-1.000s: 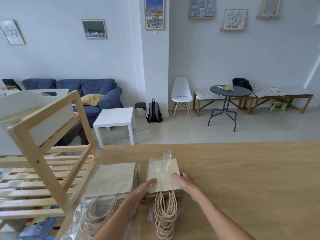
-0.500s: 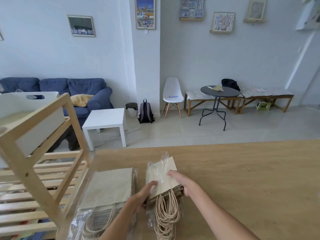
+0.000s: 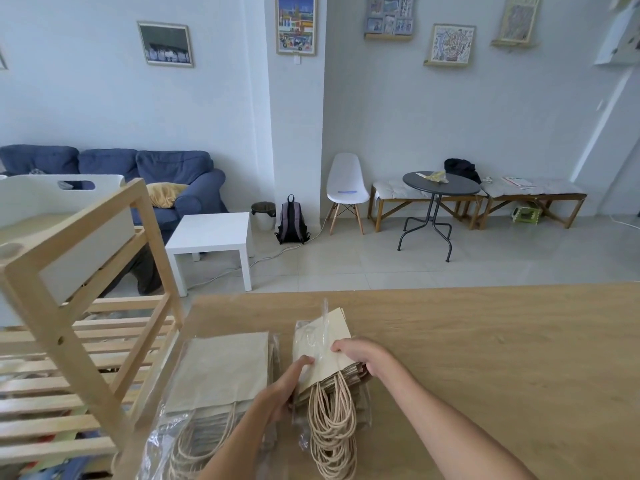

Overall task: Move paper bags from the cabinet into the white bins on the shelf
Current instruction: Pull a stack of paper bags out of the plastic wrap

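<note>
At the far left we see a white bin (image 3: 52,202) sitting on the top level of a slatted wooden shelf (image 3: 79,341), its cut-out handle facing the room. Just right of the shelf, on the wooden worktop (image 3: 485,358), lies a flat bundle of paper bags (image 3: 221,368) still wrapped in clear plastic, its twisted cord handles trailing toward us.

Next comes our left hand (image 3: 280,389), which grips the left edge of a second, narrower stack of paper bags (image 3: 325,344); its fingers (image 3: 304,362) are curled and pressed onto the top bag, thumb side on the paper. This stack lies just beside the wrapped bundle, its far end tilted up off the worktop, with loose clear plastic (image 3: 322,327) bunched around that raised end. Its cord handles (image 3: 332,431) hang in a thick loop toward the near edge.

Our right hand (image 3: 367,358) holds the stack's right side, fingers clamped over the upper face and the edges of the bags below.

Beyond the worktop, the room holds a blue sofa (image 3: 138,168), a white side table (image 3: 211,233), a backpack (image 3: 291,221), a white chair (image 3: 346,185) and a round dark table (image 3: 440,183).
</note>
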### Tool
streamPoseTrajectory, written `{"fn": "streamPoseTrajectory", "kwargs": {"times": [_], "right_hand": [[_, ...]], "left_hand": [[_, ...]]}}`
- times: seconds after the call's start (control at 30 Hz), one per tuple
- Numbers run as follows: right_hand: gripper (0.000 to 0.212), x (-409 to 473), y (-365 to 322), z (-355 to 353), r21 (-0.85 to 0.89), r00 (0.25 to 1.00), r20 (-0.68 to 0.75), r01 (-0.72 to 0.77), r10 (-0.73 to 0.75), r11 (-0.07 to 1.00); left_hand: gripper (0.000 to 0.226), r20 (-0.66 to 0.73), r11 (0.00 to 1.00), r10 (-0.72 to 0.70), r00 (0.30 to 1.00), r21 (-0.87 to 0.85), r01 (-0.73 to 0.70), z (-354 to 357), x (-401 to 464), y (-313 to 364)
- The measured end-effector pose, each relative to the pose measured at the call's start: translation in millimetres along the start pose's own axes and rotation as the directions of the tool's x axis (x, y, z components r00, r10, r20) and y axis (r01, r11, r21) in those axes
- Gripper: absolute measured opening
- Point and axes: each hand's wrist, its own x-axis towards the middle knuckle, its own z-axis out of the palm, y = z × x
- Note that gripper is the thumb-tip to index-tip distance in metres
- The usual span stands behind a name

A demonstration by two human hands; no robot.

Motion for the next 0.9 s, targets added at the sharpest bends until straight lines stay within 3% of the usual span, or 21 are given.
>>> {"fn": "streamPoseTrajectory", "kwargs": {"times": [0.17, 0.27, 0.33, 0.47, 0.57, 0.7, 0.83, 0.9], "right_hand": [[0.072, 4, 6, 3, 0.022, 0.996, 0.051, -0.067, 0.066, 0.997], [0.072, -2, 2, 5, -0.010, 0.995, 0.048, -0.085, 0.085, 0.996], [0.070, -3, -2, 2, -0.022, 0.997, 0.018, -0.078, 0.078, 0.997], [0.092, 15, 8, -4, 0.058, 0.988, 0.093, -0.132, 0.127, 0.990], [0.068, 18, 19, -1, 0.127, 0.972, 0.175, -0.177, 0.153, 0.976], [0.076, 14, 28, 5, 0.170, 0.963, 0.218, -0.195, 0.156, 0.966], [0.060, 20, 37, 12, 0.277, 0.956, 0.252, -0.219, 0.149, 0.936], [0.071, 29, 41, 14, 0.283, 0.958, 0.255, -0.206, 0.134, 0.937]], "left_hand": [[0.062, 0.038, 0.997, 0.022, 0.999, 0.077, -0.025, 2, -1, -3], [0.078, 0.027, 0.996, 0.045, 0.999, 0.077, -0.047, 3, -1, 0], [0.073, 0.025, 0.996, 0.067, 0.997, 0.064, -0.069, 4, -2, 1], [0.078, 0.008, 0.996, 0.086, 0.996, 0.028, -0.086, 1, -2, -3], [0.094, 0.002, 0.997, 0.061, 0.998, 0.039, -0.061, -4, 0, -4], [0.049, 0.010, 0.996, 0.085, 0.996, -0.010, -0.085, -4, -10, -2], [0.046, 0.010, 0.991, 0.131, 0.991, -0.039, -0.130, -8, -2, -5], [0.047, 0.013, 0.992, 0.113, 0.994, -0.056, -0.112, -9, 3, -5]]}}
